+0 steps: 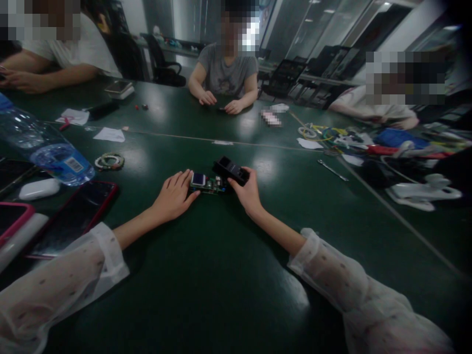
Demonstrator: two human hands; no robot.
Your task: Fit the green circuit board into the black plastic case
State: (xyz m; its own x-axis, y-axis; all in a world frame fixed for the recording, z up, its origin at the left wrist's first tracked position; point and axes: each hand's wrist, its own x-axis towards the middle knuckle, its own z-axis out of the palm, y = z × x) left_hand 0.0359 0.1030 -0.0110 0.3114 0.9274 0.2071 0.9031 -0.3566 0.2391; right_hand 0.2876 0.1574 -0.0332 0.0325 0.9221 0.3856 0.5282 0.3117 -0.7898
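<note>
Left hand [172, 195] rests palm-down; right fingers [252, 174] curl.

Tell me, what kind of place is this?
It looks like a shared workroom, maybe for electronics. There's a big green table with people sitting around it, a bare circuit board by the left hand, and a metal wrench.

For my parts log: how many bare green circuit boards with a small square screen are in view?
1: the green circuit board, at the left hand, beside the black rectangular case held in the right hand. Others may be hidden.
</note>
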